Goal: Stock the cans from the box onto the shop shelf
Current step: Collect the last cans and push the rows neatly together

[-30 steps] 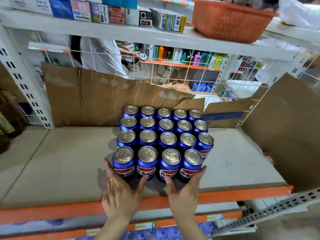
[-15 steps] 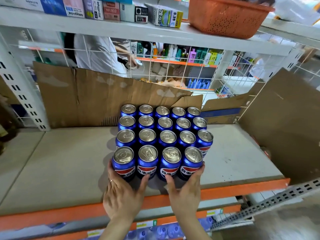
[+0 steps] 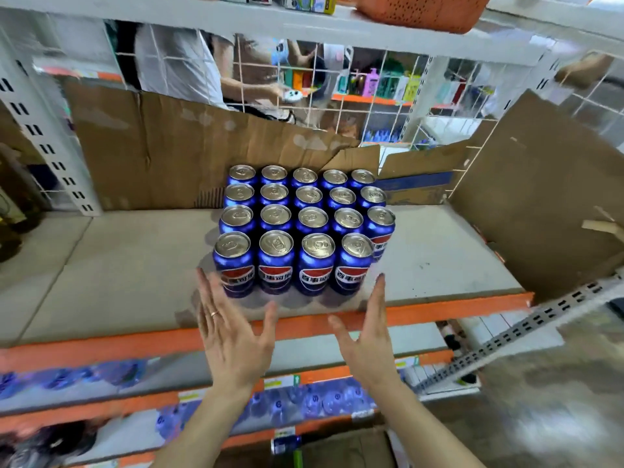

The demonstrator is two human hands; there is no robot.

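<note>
Several blue cans (image 3: 305, 228) with silver tops stand upright in tight rows on the grey shop shelf (image 3: 111, 275), whose front edge is orange. My left hand (image 3: 233, 336) hovers just in front of the leftmost front can, fingers straight and spread, a ring on one finger. My right hand (image 3: 368, 336) is held at the right front corner of the block, fingers straight. Neither hand holds anything, and both sit slightly back from the cans. The top of a brown cardboard box (image 3: 341, 447) shows at the bottom, between my forearms.
Torn cardboard sheets (image 3: 162, 150) line the shelf's back, and another panel (image 3: 540, 204) leans at the right. An orange basket (image 3: 418, 8) sits on the shelf above. Blue bottles (image 3: 304, 400) fill the lower shelf. A person (image 3: 182, 59) stands behind the wire grid.
Both hands have pulled back from the front row of cans and spread apart. The camera has dropped a little lower. The cans have stayed in place.
</note>
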